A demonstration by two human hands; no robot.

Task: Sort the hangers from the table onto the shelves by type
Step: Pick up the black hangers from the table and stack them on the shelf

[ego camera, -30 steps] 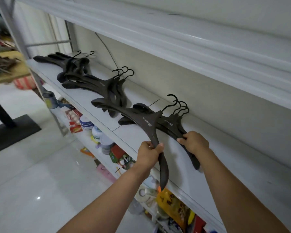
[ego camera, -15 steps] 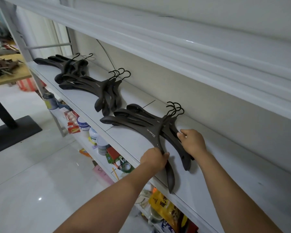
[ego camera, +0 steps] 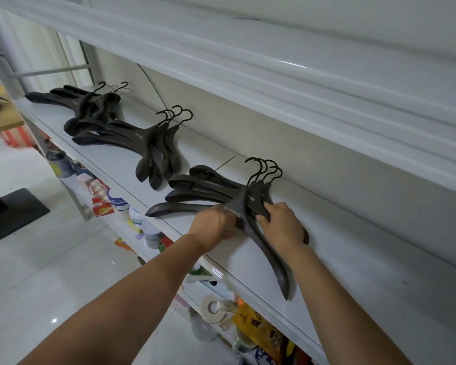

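Where the shelf point(ego camera: 358, 275) runs along the wall point(ego camera: 340, 164), three stacks of dark hangers lie flat on it, hooks turned to the wall. The near stack point(ego camera: 190, 184) sits about midway along the shelf, its left arms fanned out toward the front edge. The top hanger point(ego camera: 270, 259) lies across it, with its right arm reaching down to the front edge and its tip just over the lip.

Both hands are on this stack. The left hand point(ego camera: 213, 225) lies over the top hanger's left arm, close to the neck. It is blurred, so I cannot tell whether the fingers grip the hanger or only rest on it. The right hand point(ego camera: 283, 223) is spread loosely, palm down. Its fingertips point(ego camera: 267, 206) press on the necks just below the hooks, and it holds nothing.

The middle stack point(ego camera: 132, 139) lies further left, well apart from the near one. The far stack point(ego camera: 71, 97) lies beyond it toward the shelf's left end, touching or overlapping the middle one. An upper shelf point(ego camera: 248, 61) hangs above. Below the front edge, a lower shelf holds jars point(ego camera: 116, 201), packets and a tape roll point(ego camera: 213, 308).
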